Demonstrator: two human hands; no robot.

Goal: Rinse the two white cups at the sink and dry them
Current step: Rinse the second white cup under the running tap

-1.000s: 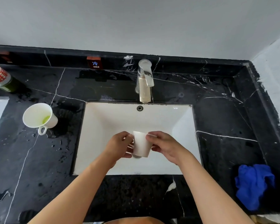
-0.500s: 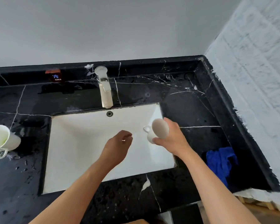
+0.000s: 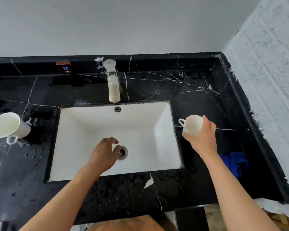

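The white cup in the right hand has left the basin: a second ago both hands held it low over the middle of the sink, and now the right hand alone grips it round the body, tipped on its side with the handle pointing left, above the black counter just right of the sink's rim. The left hand has let go and hangs over the basin near the drain, fingers loosely curled and holding nothing. No water runs from the faucet. This reads as the rinse of this cup being over and the drying step about to start, since the blue cloth lies on the counter nearer the front edge, just beside the right forearm. The second white cup sits at the far left on the wet counter, well apart from both hands, lying tilted with its mouth toward the camera; it probably has its rinse yet to come.
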